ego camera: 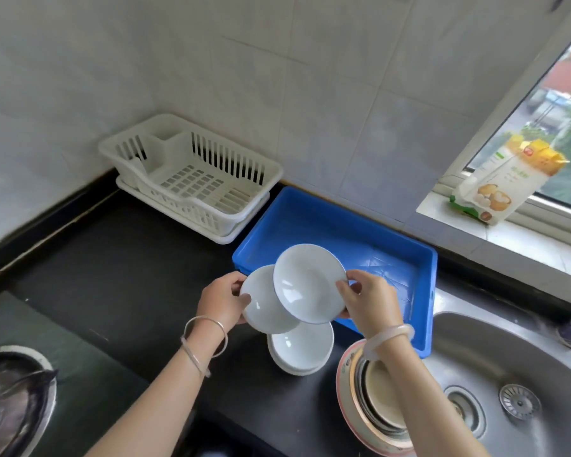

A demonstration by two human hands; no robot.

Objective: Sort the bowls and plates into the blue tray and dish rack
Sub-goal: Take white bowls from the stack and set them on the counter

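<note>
A blue-rimmed white dish point(307, 282) tilts in the right hand point(370, 301), pinched at its rim. It overlaps a second white dish point(266, 305), gripped by the left hand point(223, 298). The blue tray point(327, 219) lies just beyond the right hand, showing only bare floor. The white dish rack point(192, 179) stands well beyond the left hand, with nothing visible inside. A stack of white dishes point(302, 349) sits below both hands.
</note>
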